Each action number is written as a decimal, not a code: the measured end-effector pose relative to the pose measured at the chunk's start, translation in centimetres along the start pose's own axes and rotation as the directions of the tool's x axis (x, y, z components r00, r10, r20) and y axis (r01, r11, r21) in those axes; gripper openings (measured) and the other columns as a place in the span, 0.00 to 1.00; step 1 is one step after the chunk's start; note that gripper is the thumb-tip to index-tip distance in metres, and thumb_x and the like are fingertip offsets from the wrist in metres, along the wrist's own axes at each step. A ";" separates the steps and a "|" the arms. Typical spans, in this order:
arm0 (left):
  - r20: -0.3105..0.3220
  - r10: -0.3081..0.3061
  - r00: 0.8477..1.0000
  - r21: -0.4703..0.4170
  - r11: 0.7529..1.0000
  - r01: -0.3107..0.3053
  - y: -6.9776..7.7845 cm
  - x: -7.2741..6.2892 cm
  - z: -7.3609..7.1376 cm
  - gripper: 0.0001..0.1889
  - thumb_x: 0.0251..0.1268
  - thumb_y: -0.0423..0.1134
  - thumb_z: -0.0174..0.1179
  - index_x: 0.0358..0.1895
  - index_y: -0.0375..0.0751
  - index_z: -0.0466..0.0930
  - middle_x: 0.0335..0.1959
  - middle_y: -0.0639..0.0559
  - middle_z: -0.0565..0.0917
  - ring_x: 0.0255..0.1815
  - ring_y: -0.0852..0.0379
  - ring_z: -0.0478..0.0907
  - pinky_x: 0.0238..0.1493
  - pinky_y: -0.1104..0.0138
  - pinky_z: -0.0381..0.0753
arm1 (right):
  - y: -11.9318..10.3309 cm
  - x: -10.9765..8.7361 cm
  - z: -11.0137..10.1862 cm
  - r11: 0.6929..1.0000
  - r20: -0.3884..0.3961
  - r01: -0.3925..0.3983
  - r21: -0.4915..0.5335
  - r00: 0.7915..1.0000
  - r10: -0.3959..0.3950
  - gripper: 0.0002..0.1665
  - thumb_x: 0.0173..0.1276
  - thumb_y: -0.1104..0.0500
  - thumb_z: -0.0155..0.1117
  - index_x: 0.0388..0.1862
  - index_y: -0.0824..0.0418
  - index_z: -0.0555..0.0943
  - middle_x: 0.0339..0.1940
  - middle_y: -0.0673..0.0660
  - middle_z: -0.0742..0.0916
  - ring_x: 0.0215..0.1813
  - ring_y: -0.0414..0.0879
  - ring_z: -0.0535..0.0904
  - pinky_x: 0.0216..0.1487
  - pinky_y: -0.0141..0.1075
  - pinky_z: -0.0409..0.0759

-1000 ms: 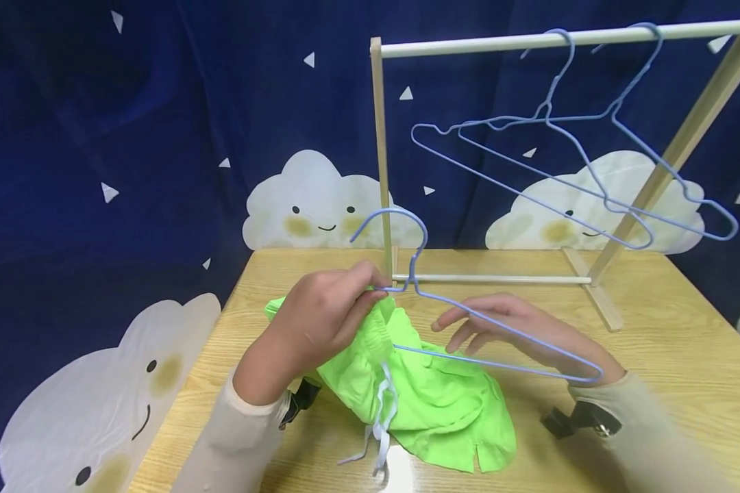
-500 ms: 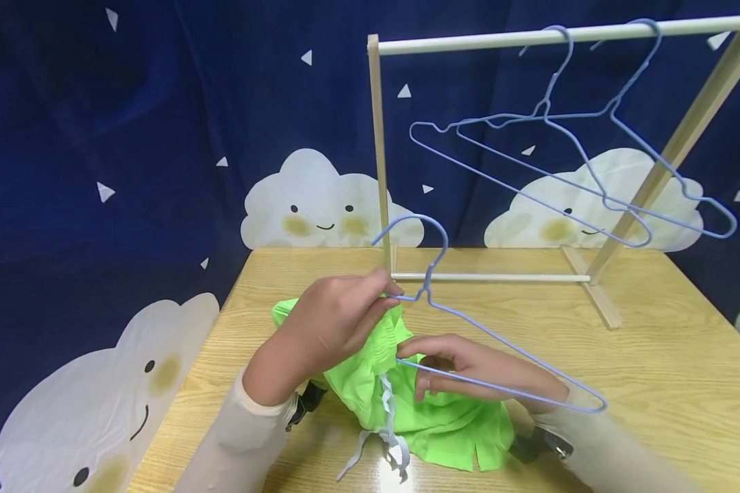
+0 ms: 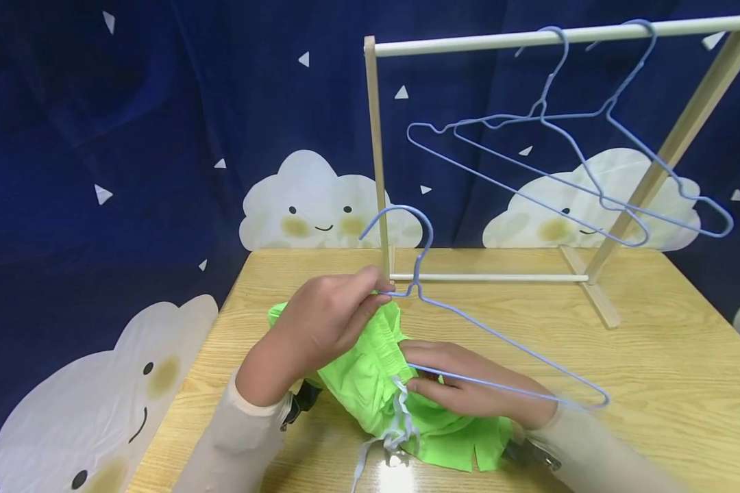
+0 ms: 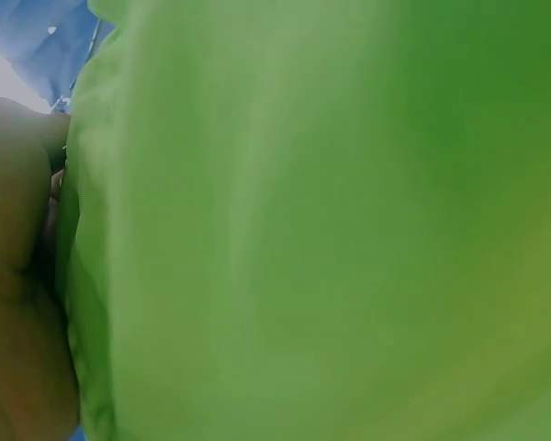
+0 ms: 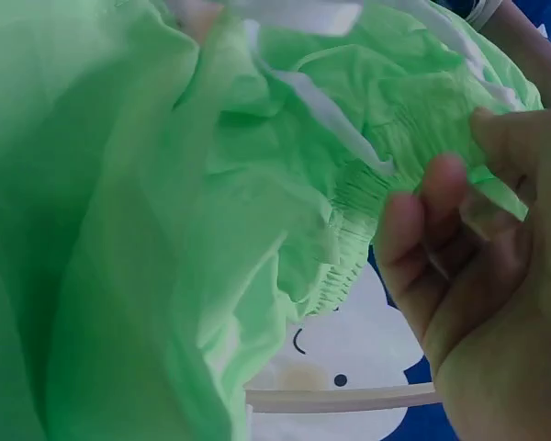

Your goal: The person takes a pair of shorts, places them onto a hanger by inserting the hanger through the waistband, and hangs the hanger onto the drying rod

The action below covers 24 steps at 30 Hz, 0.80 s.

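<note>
Left hand point(image 3: 321, 318): we pinch slim blue hanger point(image 3: 416, 274) | Right hand point(image 3: 484, 366): fingers bent at gathered lime waistband point(image 3: 390, 348); we cannot tell grip

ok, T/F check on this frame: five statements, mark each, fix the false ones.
1. The left hand grips a hanger. True.
2. Three hangers hang on the rail. False: only two hanging hangers are there; the third is in the left hand.
3. The right hand is up at the rail. False: its fingers are at the waistband of the green garment.
4. A pale drawstring dangles from the waistband. True.
5. The gripped hanger is wholly inside the garment. False: its hook and right end show outside.
</note>
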<state>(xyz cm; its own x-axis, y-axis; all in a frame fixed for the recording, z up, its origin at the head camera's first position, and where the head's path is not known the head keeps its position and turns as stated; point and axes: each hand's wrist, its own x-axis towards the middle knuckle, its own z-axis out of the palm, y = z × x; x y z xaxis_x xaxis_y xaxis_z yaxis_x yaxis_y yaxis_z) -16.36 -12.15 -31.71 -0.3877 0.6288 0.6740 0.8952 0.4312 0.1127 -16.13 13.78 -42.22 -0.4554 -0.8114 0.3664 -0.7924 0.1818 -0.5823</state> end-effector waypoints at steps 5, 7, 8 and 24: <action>-0.011 0.000 1.000 -0.002 1.000 0.000 -0.3 -0.1 -0.5 0.03 0.81 0.33 0.63 0.48 0.39 0.79 0.40 0.53 0.93 0.34 0.61 0.90 0.39 0.69 0.89 | 0.2 -0.3 -0.2 0.994 0.027 -0.113 0.012 0.993 0.113 0.11 0.88 0.54 0.57 0.42 0.47 0.67 0.26 0.39 0.67 0.27 0.27 0.61 0.31 0.25 0.68; -0.014 -0.002 1.000 0.010 1.000 0.002 -0.3 -0.1 -0.7 0.04 0.80 0.33 0.64 0.48 0.39 0.79 0.38 0.53 0.93 0.30 0.62 0.87 0.36 0.69 0.88 | 0.4 -0.4 -0.4 0.990 0.022 -0.118 -0.077 0.992 0.120 0.10 0.87 0.52 0.58 0.43 0.46 0.69 0.25 0.40 0.67 0.27 0.28 0.61 0.31 0.26 0.70; -0.017 -0.005 1.000 0.015 1.000 0.005 -0.3 -0.1 -0.8 0.04 0.79 0.33 0.64 0.48 0.39 0.79 0.37 0.53 0.92 0.28 0.62 0.85 0.35 0.69 0.87 | 0.5 -0.4 -0.5 0.984 0.016 -0.117 -0.133 0.993 0.120 0.07 0.87 0.50 0.59 0.45 0.45 0.72 0.26 0.39 0.70 0.28 0.28 0.64 0.33 0.27 0.73; -0.097 -0.052 0.994 0.071 0.996 0.059 -1.6 -0.9 -2.8 0.07 0.73 0.28 0.69 0.44 0.37 0.79 0.27 0.53 0.84 0.18 0.64 0.62 0.21 0.70 0.68 | 1.9 -2.4 -5.4 0.839 -0.126 -0.442 -0.318 0.897 0.424 0.20 0.82 0.36 0.62 0.55 0.44 0.93 0.49 0.37 0.92 0.54 0.40 0.88 0.58 0.46 0.86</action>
<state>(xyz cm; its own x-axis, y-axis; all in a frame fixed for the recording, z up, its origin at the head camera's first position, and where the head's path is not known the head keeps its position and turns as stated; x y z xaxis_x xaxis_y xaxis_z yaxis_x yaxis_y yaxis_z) -16.78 -15.23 -30.46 -0.4101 0.5397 0.7352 0.8532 0.5118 0.1002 -18.74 19.11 -40.32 -0.7958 -0.5804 0.1729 -0.5927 0.6878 -0.4191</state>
